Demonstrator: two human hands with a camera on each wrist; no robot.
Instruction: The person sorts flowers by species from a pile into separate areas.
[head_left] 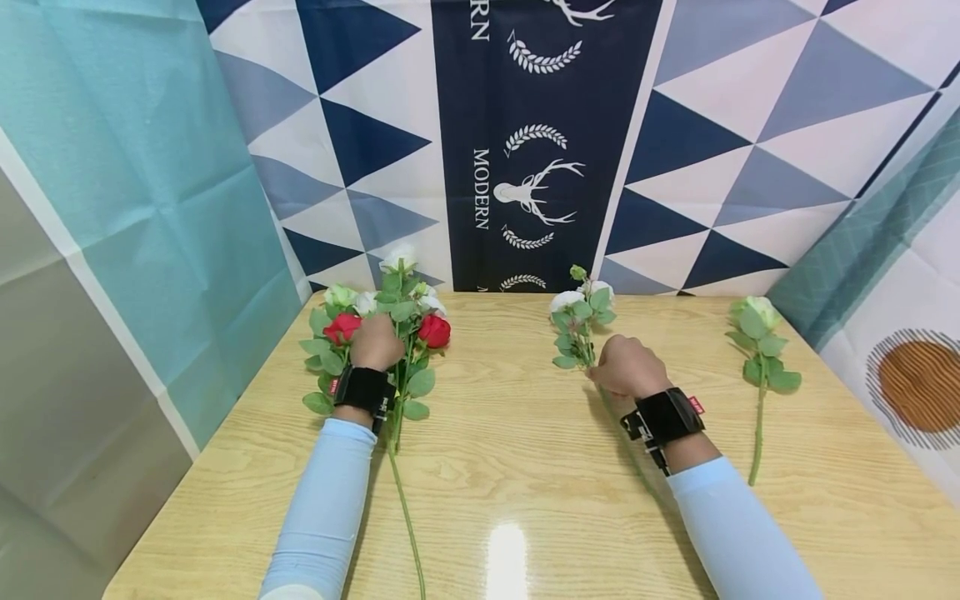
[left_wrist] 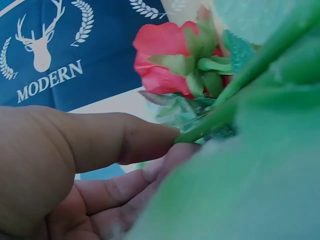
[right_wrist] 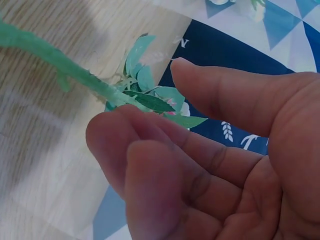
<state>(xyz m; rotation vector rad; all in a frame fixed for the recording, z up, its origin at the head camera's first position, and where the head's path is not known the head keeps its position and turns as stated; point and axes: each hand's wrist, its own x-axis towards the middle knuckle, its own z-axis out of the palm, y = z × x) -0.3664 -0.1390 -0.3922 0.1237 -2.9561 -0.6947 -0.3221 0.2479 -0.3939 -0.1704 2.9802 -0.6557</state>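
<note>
At the left of the table, my left hand (head_left: 377, 342) is over a bunch of artificial roses; thumb and finger pinch a green rose stem (left_wrist: 207, 125) in the left wrist view. A red rose (head_left: 435, 331) lies right of that hand, another red rose (head_left: 341, 327) left of it, with white roses (head_left: 399, 258) behind. One long stem (head_left: 408, 525) runs toward the front edge. My right hand (head_left: 632, 367) is by a stem with white flowers (head_left: 567, 302) and green leaves. In the right wrist view its thumb stands apart from the loosely bent fingers, and the stem (right_wrist: 65, 65) passes at the fingertips.
A single pale rose (head_left: 763, 312) lies at the right side of the wooden table (head_left: 510, 433). A patterned cloth (head_left: 525, 100) hangs along the back edge, with a teal cloth (head_left: 172, 208) on the left and another cloth (head_left: 907, 275) on the right.
</note>
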